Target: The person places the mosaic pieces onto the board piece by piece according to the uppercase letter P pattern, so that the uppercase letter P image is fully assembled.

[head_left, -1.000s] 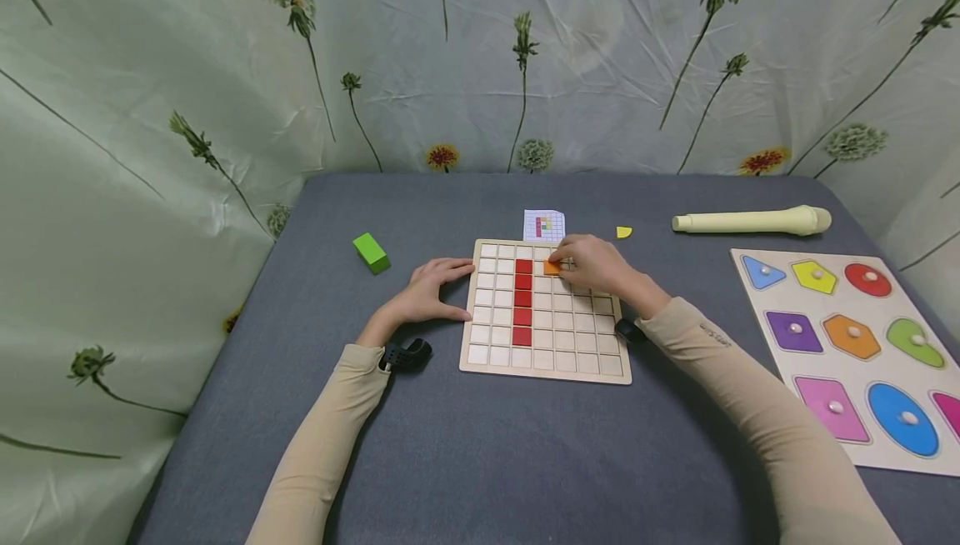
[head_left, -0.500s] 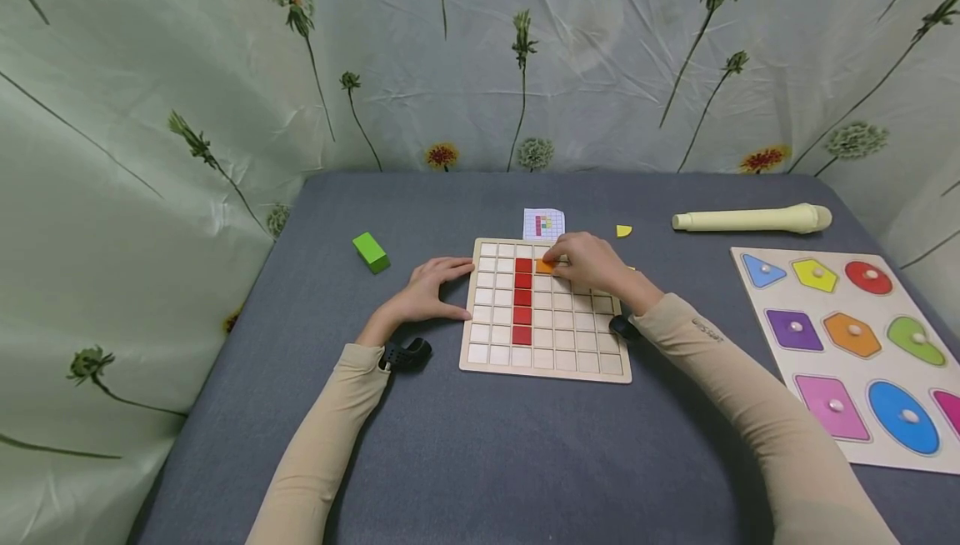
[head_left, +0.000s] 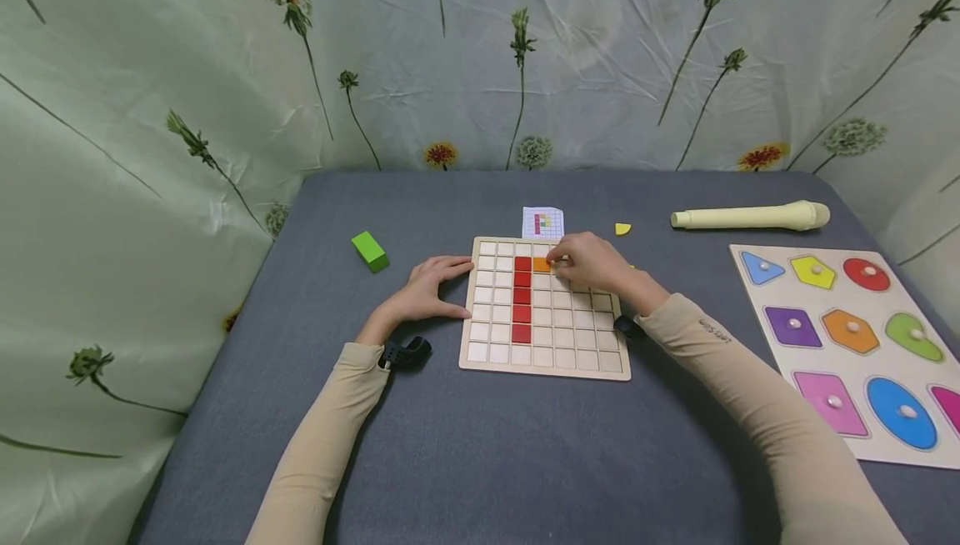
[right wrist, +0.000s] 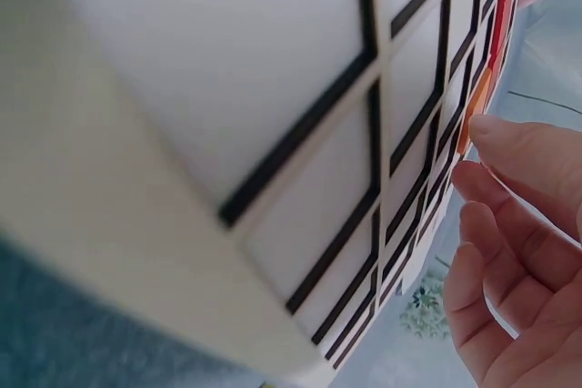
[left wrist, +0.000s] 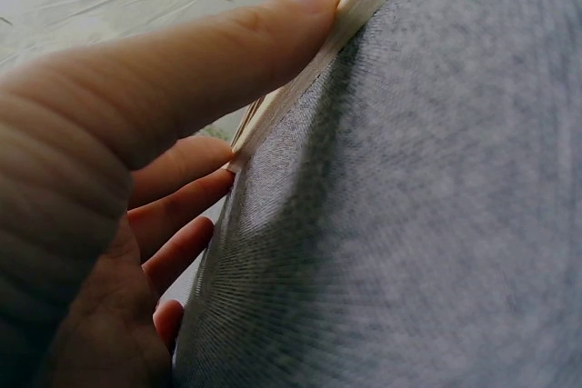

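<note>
A wooden grid board (head_left: 545, 372) lies on the table, holding a column of several red square tiles (head_left: 522, 296). One orange square tile (head_left: 542, 265) sits in the cell right of the top red tile. My right hand (head_left: 592, 263) is at this tile's right edge, fingers bent. In the right wrist view the thumb touches the orange tile (right wrist: 475, 111), and the index fingertip is just beside it. My left hand (head_left: 424, 292) rests against the board's left edge, thumb and fingers spread; the left wrist view shows the thumb (left wrist: 264, 38) touching the rim.
A printed grid card (head_left: 543, 222) lies behind the board. A green block (head_left: 371, 252) is at left, a yellow piece (head_left: 622, 229) behind at right. A pale microphone-shaped object (head_left: 750, 217) and a knobbed shape puzzle (head_left: 813, 324) lie at right.
My right hand has moved the orange tile left, into the cell beside the top red tile. The fingertips have since drawn slightly right. My left hand has stayed at the board's edge.
</note>
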{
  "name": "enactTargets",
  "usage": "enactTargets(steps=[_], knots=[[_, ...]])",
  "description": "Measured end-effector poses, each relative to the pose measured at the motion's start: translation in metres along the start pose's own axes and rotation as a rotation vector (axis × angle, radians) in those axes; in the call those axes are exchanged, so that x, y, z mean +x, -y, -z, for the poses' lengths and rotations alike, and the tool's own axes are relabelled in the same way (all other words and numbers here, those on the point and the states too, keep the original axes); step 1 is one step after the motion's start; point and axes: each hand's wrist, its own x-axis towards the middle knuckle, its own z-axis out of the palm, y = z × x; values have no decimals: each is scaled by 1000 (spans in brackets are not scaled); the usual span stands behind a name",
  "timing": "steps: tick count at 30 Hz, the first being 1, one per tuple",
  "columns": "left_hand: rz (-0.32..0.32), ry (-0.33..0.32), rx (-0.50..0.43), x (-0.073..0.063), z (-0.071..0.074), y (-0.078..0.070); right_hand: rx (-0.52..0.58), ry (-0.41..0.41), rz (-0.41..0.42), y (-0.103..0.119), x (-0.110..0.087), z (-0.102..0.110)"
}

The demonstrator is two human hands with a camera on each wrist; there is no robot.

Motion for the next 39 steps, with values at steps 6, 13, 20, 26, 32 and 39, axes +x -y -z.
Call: enactTargets(steps=[6, 13, 20, 26, 32, 39], knots=[[-1, 0, -7, 0, 0, 0, -14, 6, -21, -4, -10, 7], [-1, 6, -4, 1, -1, 2, -50, 21, -60, -11, -22, 15], [5, 9, -14, 1, -1, 3, -62, 23, -92, -20, -36, 21], [5, 8, -13, 1, -1, 2, -58, -1, -88, -23, -48, 24], [3, 6, -18, 1, -1, 1, -79, -20, -81, -24, -64, 27], [2, 3, -20, 0, -1, 2, -92, -12, -87, -26, -86, 31]])
